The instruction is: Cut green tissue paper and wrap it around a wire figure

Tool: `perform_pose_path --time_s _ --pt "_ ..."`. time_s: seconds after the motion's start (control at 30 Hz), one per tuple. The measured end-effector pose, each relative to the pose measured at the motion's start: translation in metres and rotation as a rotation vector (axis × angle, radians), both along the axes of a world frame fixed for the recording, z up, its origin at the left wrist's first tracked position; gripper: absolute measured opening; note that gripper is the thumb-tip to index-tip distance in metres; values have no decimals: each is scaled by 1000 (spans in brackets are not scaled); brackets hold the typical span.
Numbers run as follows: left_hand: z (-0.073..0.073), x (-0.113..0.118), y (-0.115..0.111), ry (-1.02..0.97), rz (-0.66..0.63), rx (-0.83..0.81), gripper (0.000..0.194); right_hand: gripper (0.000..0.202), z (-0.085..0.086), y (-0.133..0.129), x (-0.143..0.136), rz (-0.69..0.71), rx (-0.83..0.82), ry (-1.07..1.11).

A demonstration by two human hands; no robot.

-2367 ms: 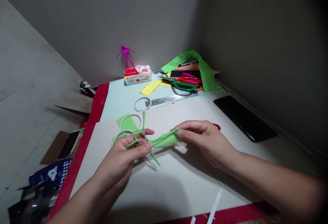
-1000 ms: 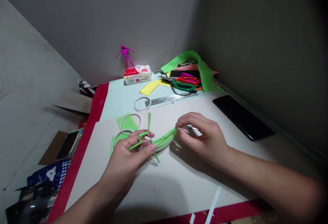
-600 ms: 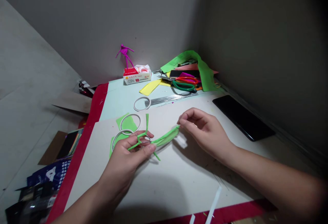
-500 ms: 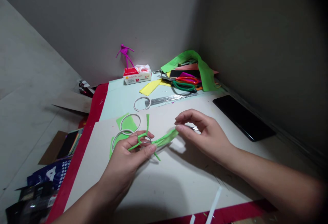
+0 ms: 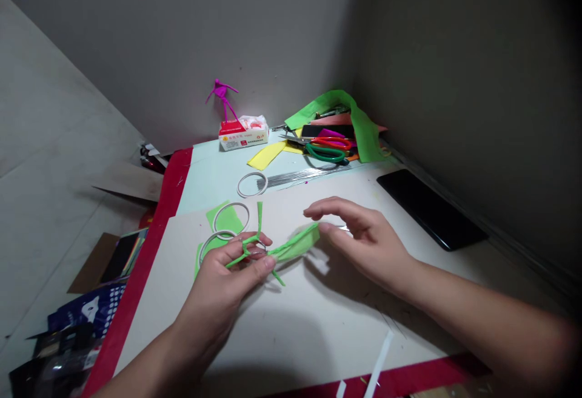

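My left hand [image 5: 234, 270] pinches a green paper-wrapped wire figure [image 5: 245, 249] between thumb and fingers, its thin wrapped limbs sticking out several ways. From the pinch a loose green crepe paper strip [image 5: 297, 244] reaches out to the right. At its far end is my right hand [image 5: 359, 228], index finger and thumb apart, the thumb tip touching or very near the paper. A small shiny metal tip [image 5: 343, 227] shows behind the right hand; whether the hand holds it is hidden. Two white rings [image 5: 248, 219] and green paper pieces [image 5: 234, 219] lie beyond the left hand.
Behind lie another white ring [image 5: 239, 187], a bundle of wires [image 5: 295, 176], scissors [image 5: 325, 149], yellow paper [image 5: 268, 154] and a long green strip [image 5: 368, 134]. A pink figure [image 5: 220, 91] stands on a tissue box [image 5: 244, 136]. A black phone [image 5: 430, 207] lies right.
My right index finger and thumb have spread apart, letting go of the green strip's end. The strip's end now fans out wider. My left hand keeps its pinch, almost unmoved.
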State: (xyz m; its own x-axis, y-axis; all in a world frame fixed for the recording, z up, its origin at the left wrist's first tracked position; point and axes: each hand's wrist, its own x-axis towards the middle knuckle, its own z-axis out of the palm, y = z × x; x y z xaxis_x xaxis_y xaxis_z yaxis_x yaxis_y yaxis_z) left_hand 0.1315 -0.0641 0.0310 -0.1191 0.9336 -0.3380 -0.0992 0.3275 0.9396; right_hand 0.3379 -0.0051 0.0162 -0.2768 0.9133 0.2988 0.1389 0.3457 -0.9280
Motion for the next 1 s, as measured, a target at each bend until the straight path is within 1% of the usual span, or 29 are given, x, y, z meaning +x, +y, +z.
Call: perform_pose_path --time_s 0.07,0.1,0.13,0.23,0.3,0.43,0.57,0.67,0.8,0.93,1.0 --pt "0 0 0 -21 -12 -6 18 17 2 -2 -1 80 137 -36" --pt "0 0 1 -36 -13 -14 18 14 3 -2 -1 108 156 -46" --pt "1 0 1 -55 -12 -25 18 10 3 -2 -1 123 138 -51" --pt "1 -1 3 -109 1 -61 21 5 4 -2 0 100 -20 -27" --pt "2 0 4 -129 6 -75 22 6 4 0 1 90 -122 22" --pt "5 1 5 -156 38 -65 17 12 3 1 0 129 -336 211" --pt "5 1 5 -185 56 -78 18 18 1 1 -3 148 -514 394" --pt "2 -1 5 -195 66 -58 18 22 -3 3 -4 161 -581 467" --pt "-3 -3 7 -214 75 -75 23 20 -6 3 -3 168 -583 521" --pt "-3 -4 8 -238 52 -96 24 22 -5 -2 -3 222 -588 459" --pt "-3 -4 8 -242 34 -96 23 20 -5 -4 -3 228 -603 419"
